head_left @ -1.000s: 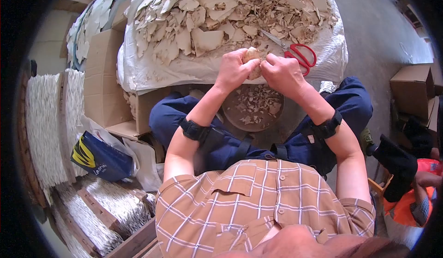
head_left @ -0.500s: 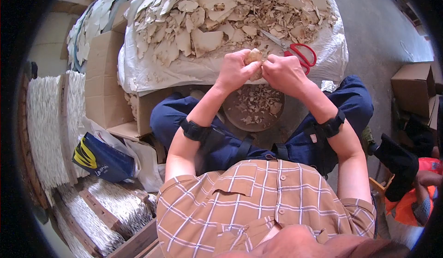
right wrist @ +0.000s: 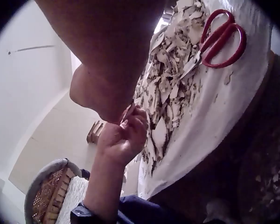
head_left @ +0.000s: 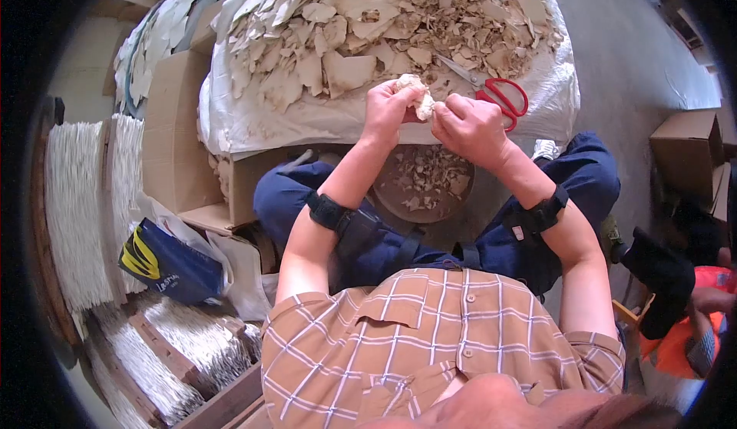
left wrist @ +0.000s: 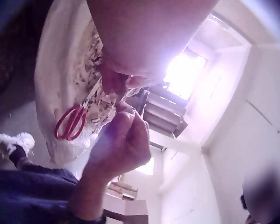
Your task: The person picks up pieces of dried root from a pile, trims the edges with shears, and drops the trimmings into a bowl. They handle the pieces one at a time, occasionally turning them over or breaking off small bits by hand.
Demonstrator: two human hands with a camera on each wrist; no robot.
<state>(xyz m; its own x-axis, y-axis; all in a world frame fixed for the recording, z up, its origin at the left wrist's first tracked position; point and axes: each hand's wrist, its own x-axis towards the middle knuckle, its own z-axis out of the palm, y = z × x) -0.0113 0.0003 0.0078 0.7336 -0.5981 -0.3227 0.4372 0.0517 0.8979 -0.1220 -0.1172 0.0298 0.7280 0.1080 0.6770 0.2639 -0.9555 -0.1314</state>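
Now pinching the lumpy pale scrap (head_left: 424, 106) between left hand (head_left: 386, 112) and right hand (head_left: 473, 127) by the bench's (head_left: 303, 127) near edge, freshly turned whiter side out, likely exposing new surface!

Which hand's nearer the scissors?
Right. In the head view, the right hand is just beside the handles of the scissors; the left hand is farther left, across the pale piece.

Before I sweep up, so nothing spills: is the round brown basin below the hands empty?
The basin isn't empty: pale flat fragments lie inside it in the head view.
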